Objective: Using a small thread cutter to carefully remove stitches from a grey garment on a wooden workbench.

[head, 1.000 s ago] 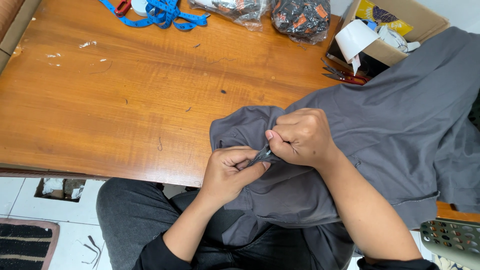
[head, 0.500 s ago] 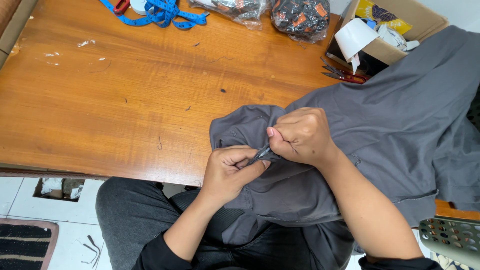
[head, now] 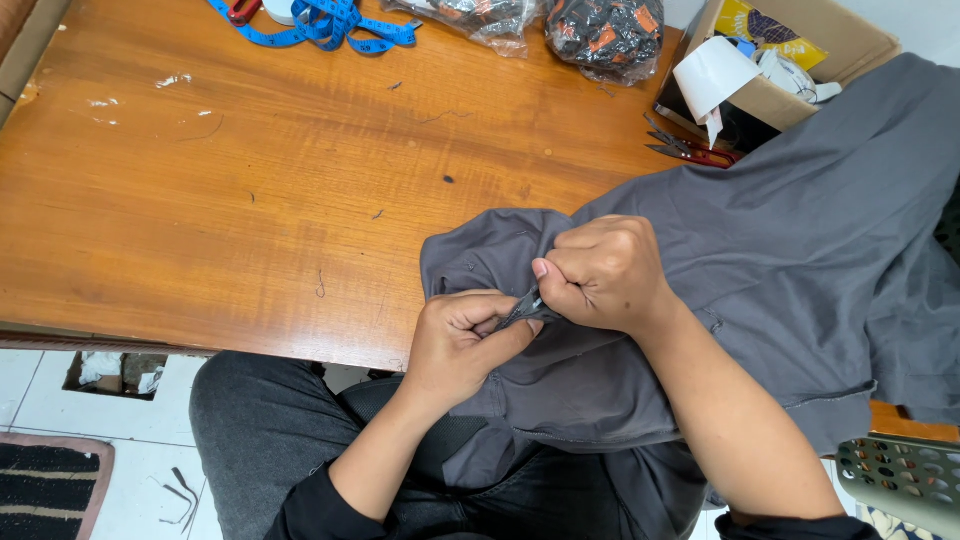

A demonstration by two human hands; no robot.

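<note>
Change: hardly any since half a second ago, both hands stay bunched at the same fold, the dark tool tip peeking out a touch more between them.
Table (head: 200, 200): broad, glossy orange-brown wood, scuffed, with stray threads.
Grey garment (head: 800, 260): soft matte cloth, draped from the table's right side over the near edge into the lap.
Right hand (head: 605, 275): clenched, fingers curled around a small dark tool (head: 527, 302) against the fold.
Left hand (head: 460, 340): fingers pinching the fold just beside the tool.
Cardboard box (head: 800, 60): open, at the top right.
Tape measure (head: 330, 22): blue, looped.
Thread snips (head: 690, 150): slim metal blades, red handle.
</note>
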